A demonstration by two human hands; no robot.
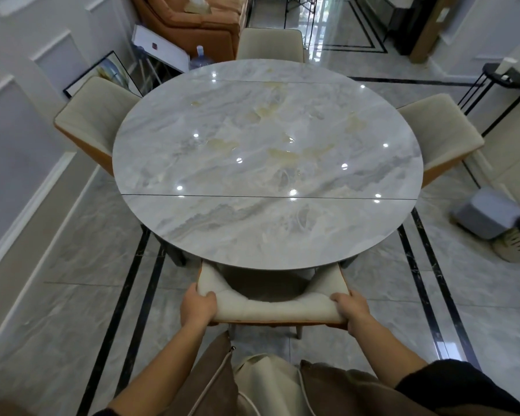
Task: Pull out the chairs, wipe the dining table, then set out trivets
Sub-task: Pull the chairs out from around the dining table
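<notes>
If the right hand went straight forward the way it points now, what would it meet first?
The right hand grips the chair back; beyond it, probably the near rim of the table, though depth is unclear.

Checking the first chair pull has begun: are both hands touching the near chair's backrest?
Touching. The head view shows the left hand and right hand each gripping a top corner of the near chair's backrest, thumbs pressing into its cushion.

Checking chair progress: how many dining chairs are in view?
4 cream padded chairs: near chair, gripped by left hand and right hand; left chair; far chair; right chair. None apparently hidden.
</notes>
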